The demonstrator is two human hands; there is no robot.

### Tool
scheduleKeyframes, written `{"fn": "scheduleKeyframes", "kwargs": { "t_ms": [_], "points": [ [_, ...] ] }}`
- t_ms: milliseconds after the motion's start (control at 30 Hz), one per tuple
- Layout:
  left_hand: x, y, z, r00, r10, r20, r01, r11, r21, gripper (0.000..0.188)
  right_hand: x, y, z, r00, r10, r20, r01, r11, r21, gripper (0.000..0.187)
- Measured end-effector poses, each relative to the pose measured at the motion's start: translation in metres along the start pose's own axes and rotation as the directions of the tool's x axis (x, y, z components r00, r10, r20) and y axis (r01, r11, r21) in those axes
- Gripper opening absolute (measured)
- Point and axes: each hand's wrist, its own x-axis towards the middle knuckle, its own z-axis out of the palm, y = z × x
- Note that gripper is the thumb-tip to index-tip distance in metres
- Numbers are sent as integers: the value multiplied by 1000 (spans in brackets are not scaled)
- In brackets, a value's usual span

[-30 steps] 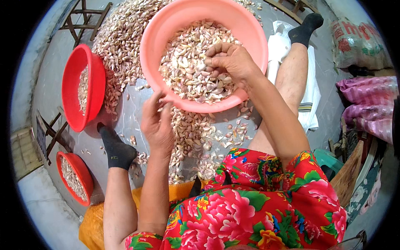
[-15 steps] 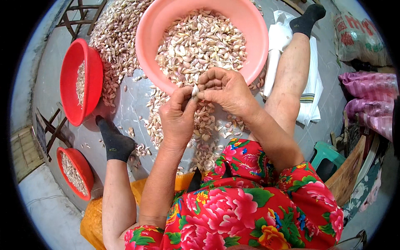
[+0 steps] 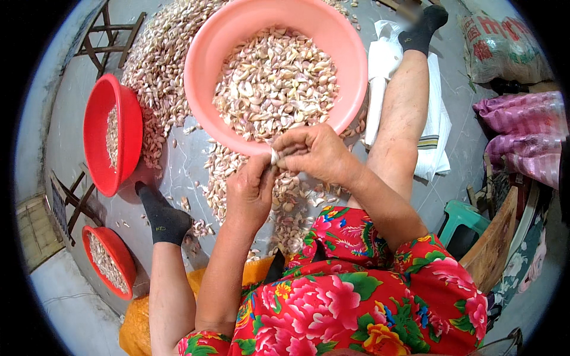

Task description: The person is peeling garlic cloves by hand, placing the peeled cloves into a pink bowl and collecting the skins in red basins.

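A pale garlic clove [image 3: 274, 156] is pinched between the fingertips of both hands, just at the near rim of a large pink basin [image 3: 200, 77]. My left hand [image 3: 248, 188] grips it from the left, thumb and forefinger pressed together. From the right, my right hand [image 3: 317, 155] holds the same clove with its thumb and bent fingers. Inside the basin lies a heap of garlic cloves [image 3: 276, 83], many with purplish skin. More unpeeled cloves [image 3: 222, 178] are scattered on the floor below my hands.
A big garlic pile [image 3: 157, 59] spreads at the far left. Beside it stand a red basin [image 3: 127, 127] and a smaller red basin [image 3: 127, 267] holding pale bits. White sacking [image 3: 436, 127] lies under my right leg. A green stool [image 3: 463, 222] and stuffed sacks [image 3: 504, 50] are at the right.
The view has shifted, so the basin and hands sit lower in the picture. Both hands stay together on the clove, and their fingers have moved slightly around it.
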Motion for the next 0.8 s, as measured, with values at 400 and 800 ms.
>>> {"fn": "scheduleKeyframes", "kwargs": {
  "t_ms": [400,800],
  "points": [
    [-4,19,-2,955,-246,163,292,866,-407,12,-16,-13,20,985,-153,-85,117,936,-333,14],
    [-4,25,3,925,-304,227,378,786,-489,16,-16,0,22,991,-37,-131,34,999,-25,18]
  ]
}}
